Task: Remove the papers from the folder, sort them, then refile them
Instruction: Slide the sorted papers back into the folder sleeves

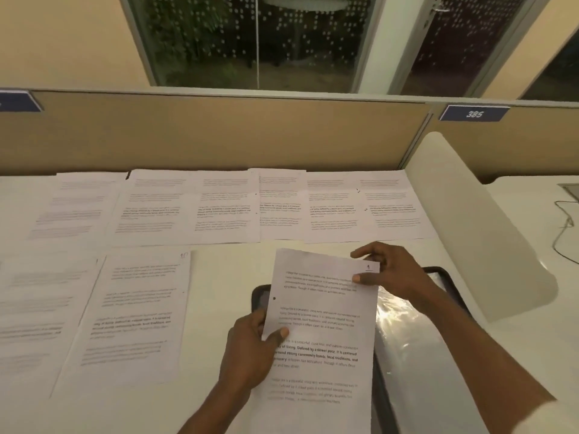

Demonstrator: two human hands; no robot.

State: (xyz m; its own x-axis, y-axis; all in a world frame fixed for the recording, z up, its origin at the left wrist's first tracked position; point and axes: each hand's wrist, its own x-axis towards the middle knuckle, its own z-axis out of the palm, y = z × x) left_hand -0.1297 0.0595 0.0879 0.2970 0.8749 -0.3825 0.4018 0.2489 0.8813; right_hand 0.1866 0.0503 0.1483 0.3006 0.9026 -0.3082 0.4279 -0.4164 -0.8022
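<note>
I hold a printed sheet marked "1" (322, 327) over the open black folder (438, 274), whose shiny plastic sleeves (404, 333) show to the right of the sheet. My left hand (250, 352) pinches the sheet's left edge with the thumb on top. My right hand (391, 274) pinches its top right corner. Several printed papers (219, 208) lie in a row along the back of the desk. Two more lie at the front left, one marked "10" (134, 314).
A tan partition (219, 133) closes the back of the white desk (219, 264). A rounded cream divider (476, 227) stands right of the folder, with a cable (564, 227) on the neighbouring desk beyond it.
</note>
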